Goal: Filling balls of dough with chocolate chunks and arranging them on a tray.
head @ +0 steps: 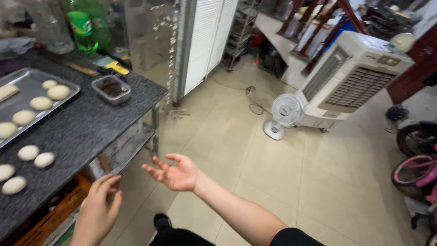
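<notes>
Dark speckled counter (86, 132) left of both empty, open-fingered hands, left hand (98, 212) and right hand (175, 174), bears 1 tray (27, 84) with 6 dough balls (58, 92), 4 loose.

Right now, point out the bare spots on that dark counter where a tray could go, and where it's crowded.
Bare stone runs down the dark counter between the metal tray of dough and the front edge, below the small plastic tub. The back is crowded with bottles and tools. Four loose dough rounds fill the near left. Left hand and right hand hang empty off the edge.
</notes>
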